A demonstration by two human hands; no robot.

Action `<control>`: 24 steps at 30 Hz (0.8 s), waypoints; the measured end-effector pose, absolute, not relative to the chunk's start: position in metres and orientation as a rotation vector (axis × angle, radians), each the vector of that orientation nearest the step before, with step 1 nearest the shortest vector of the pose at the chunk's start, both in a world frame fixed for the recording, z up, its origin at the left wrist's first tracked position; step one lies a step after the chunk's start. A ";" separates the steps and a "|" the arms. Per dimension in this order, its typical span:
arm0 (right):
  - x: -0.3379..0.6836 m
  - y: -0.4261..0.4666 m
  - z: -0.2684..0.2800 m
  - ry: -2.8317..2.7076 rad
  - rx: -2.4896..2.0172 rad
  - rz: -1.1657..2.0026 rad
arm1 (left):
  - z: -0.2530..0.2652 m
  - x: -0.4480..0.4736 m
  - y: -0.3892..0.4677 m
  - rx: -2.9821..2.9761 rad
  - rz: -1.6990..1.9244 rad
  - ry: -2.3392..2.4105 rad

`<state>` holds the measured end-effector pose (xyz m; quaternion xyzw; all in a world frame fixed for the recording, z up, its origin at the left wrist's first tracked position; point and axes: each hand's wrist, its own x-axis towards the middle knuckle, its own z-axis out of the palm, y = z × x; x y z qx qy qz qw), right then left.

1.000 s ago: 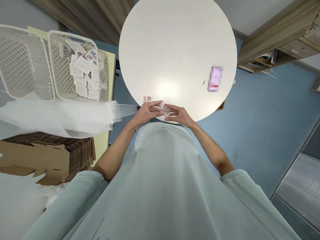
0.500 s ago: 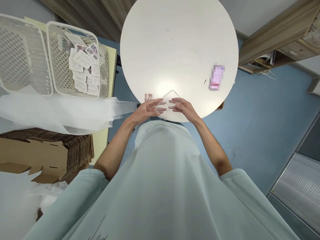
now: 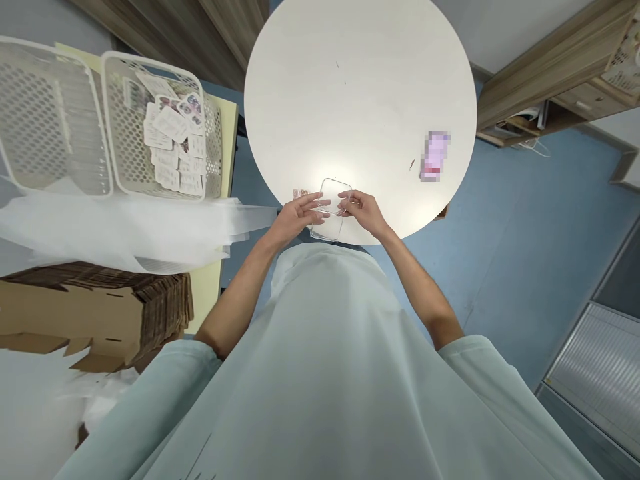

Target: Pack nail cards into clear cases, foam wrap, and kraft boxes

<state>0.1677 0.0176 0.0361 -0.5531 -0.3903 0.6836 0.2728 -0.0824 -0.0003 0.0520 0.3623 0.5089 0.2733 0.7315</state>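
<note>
A clear plastic hinged box (image 3: 328, 231) stands opened out at the near edge of the round white table, its two halves joined near the middle. My left hand (image 3: 296, 219) grips its left side, fingers reaching in near the hinge. On the opposite side, my right hand (image 3: 367, 212) pinches the box near the same hinge with thumb and fingers. Nothing shows inside the clear halves. Just beyond my left hand lies a small pinkish, shiny set of pieces (image 3: 301, 193), partly covered by the fingers; its kind is unclear.
The round white table (image 3: 350, 100) bears a blurred pink rectangular item (image 3: 434, 157). To the left, a white basket (image 3: 120, 127) holds several printed packets (image 3: 170, 143), beside another basket (image 3: 30, 100) with clear plastic things. White sheets (image 3: 150, 223) and stacked flat cardboard boxes (image 3: 95, 313) lie nearer.
The clear box has turned slightly and shifted left between my hands. My left fingers have moved over more of the pinkish pieces. My right hand has drawn its fingers closer together.
</note>
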 end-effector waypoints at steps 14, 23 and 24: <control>0.100 0.054 -0.041 -1.902 -1.837 1.524 | 0.038 -0.174 -0.042 0.483 0.839 1.533; 0.051 0.060 -0.067 -2.285 -1.959 1.296 | 0.041 -0.201 -0.058 0.432 0.856 1.576; 0.050 0.060 -0.068 -2.292 -1.953 1.291 | 0.042 -0.202 -0.057 0.436 0.850 1.580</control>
